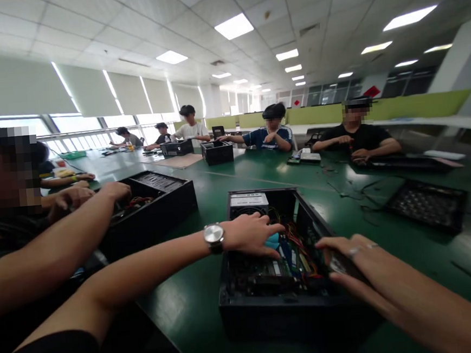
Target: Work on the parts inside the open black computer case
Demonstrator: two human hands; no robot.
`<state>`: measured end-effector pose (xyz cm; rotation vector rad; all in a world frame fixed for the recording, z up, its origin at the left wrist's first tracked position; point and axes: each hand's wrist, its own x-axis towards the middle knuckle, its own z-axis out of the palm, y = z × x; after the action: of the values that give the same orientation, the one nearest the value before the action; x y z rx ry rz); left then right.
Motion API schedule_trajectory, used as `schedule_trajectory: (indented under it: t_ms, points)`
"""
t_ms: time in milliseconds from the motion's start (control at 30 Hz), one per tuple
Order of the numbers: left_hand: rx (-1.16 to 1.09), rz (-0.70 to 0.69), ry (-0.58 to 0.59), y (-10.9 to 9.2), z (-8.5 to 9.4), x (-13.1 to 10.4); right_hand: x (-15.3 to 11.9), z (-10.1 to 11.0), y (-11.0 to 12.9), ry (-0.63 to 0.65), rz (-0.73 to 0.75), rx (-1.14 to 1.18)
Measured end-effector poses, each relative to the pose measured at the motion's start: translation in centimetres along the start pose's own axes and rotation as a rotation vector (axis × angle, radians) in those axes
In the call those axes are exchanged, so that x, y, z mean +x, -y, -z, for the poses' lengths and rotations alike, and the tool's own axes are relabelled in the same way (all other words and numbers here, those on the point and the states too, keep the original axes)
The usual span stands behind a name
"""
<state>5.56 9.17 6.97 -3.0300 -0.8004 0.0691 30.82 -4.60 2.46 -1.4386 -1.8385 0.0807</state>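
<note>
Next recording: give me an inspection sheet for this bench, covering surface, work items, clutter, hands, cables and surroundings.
Surface: green table, shared, glossy.
Work items: open black computer case in front of the wearer; circuit board and coloured wires inside.
Clutter: black perforated panel to the right; second open case to the left.
Hands: left hand, wearing a watch, reaches into the case, fingers spread; right hand rests on the case's right wall. A co-worker's hand rests on the second case.
Cables: loose black cables on the table.
Surroundings: several people seated at other cases; blinds, ceiling lights.
</note>
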Motion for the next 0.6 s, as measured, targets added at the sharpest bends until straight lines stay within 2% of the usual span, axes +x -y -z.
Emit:
schedule_trajectory:
  t_ms: [100,200,300,367,500,600]
  points:
    - [0.076,0.086,0.175,2.0,-2.4,4.6,4.3,-1.4,2.3,0.432,0.227,-0.343]
    - [0.084,0.052,0.193,2.3,-4.6,6.3,6.7,-3.5,2.3,0.617,0.242,-0.680]
    - [0.070,0.017,0.136,2.1,-6.1,6.0,7.9,-5.8,1.3,0.691,0.213,-0.784]
    - [0.037,0.009,0.118,2.1,-6.4,5.7,8.4,-7.0,0.6,0.728,0.184,-0.788]
    - [-0.049,-0.014,0.174,2.5,-5.6,6.3,9.2,-8.1,-0.4,0.791,0.125,-0.792]
    - [-0.001,-0.053,0.199,3.0,-4.6,6.7,9.6,-8.1,-0.8,0.831,0.091,-0.802]
